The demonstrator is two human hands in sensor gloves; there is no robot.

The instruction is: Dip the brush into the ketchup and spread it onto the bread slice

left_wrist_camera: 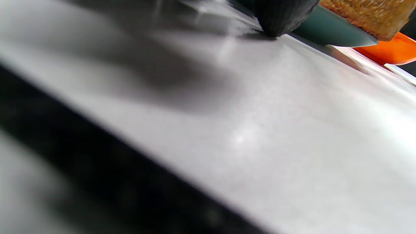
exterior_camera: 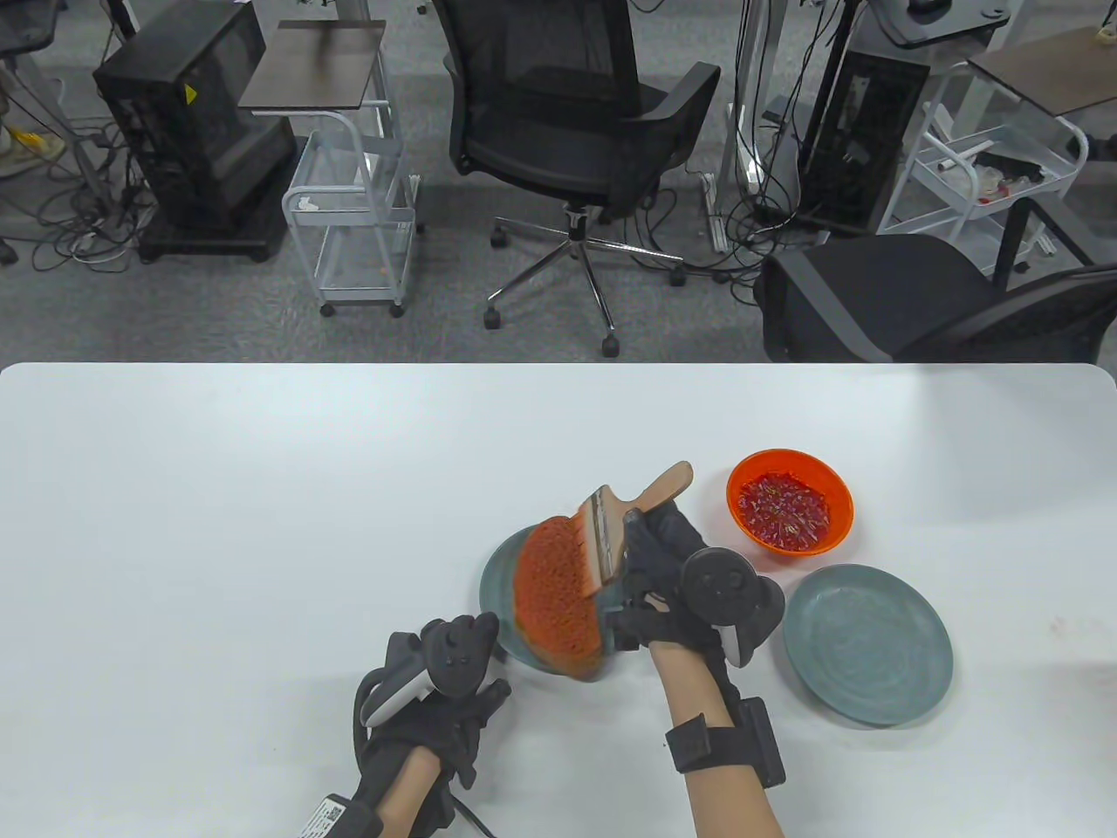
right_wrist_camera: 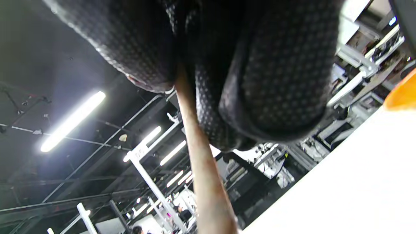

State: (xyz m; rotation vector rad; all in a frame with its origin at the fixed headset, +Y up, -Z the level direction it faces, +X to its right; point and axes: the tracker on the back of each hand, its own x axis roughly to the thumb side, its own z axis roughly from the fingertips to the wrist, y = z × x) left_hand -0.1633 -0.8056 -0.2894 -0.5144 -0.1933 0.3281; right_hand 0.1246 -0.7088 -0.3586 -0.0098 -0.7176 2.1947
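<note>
A bread slice (exterior_camera: 558, 602) coated in red ketchup lies on a grey-green plate (exterior_camera: 499, 583). My right hand (exterior_camera: 644, 559) grips the wooden handle of a flat brush (exterior_camera: 653, 494). The brush's bristles (exterior_camera: 595, 559) rest on the bread's right side. The handle (right_wrist_camera: 203, 169) runs out from between my gloved fingers (right_wrist_camera: 273, 81) in the right wrist view. My left hand (exterior_camera: 487, 653) sits at the plate's near left edge. In the left wrist view a fingertip (left_wrist_camera: 279, 16) rests on the table against the plate rim (left_wrist_camera: 328, 31), under the bread (left_wrist_camera: 367, 13). An orange ketchup bowl (exterior_camera: 790, 511) stands to the right.
A second grey-green plate (exterior_camera: 866, 646) with nothing on it lies right of my right hand, in front of the bowl. The bowl's orange rim also shows in the left wrist view (left_wrist_camera: 390, 50) and the right wrist view (right_wrist_camera: 401, 92). Office chairs stand beyond the table's far edge.
</note>
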